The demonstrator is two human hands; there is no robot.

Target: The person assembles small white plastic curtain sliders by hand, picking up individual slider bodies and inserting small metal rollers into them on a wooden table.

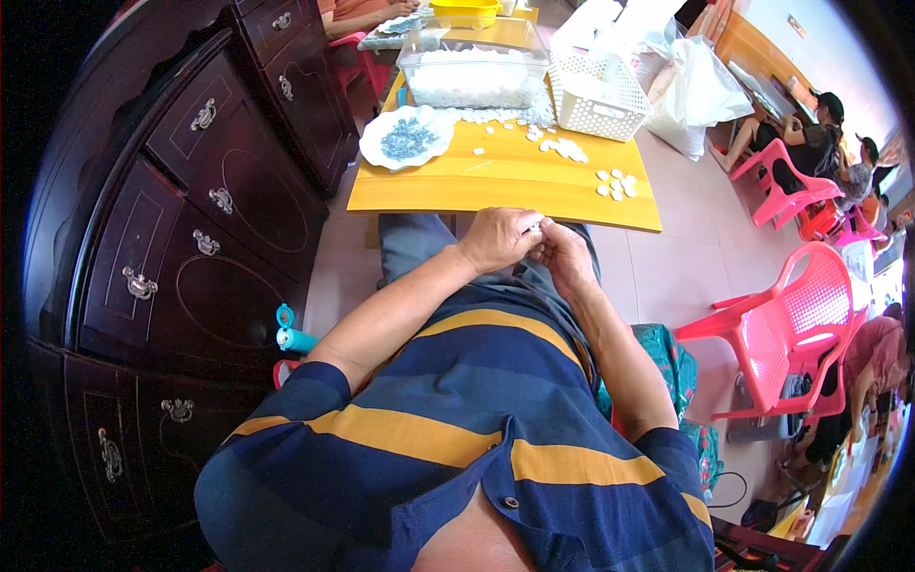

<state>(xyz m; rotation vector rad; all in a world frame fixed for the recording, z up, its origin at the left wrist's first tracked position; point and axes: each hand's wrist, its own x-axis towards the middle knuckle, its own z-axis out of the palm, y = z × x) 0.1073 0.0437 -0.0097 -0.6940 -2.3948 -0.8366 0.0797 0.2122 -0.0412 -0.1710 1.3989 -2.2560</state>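
Left hand (496, 238) and right hand (564, 255) meet over the lap, just short of the yellow table (505, 181) edge. Fingertips of both pinch a small white piece (536, 227) between them; its shape is too small to tell, possibly a disc. On the table: loose white pieces (615, 184), a white plate (408, 138) of grey bits, a clear tub (472, 65), a white basket (599, 95).

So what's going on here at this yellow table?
A person in a striped shirt sits at the yellow table, both hands together over the lap. The left hand and right hand pinch a small white piece between their fingers. On the table lie loose white pieces, a white plate of small grey parts, a clear tub of white pieces and a white basket.
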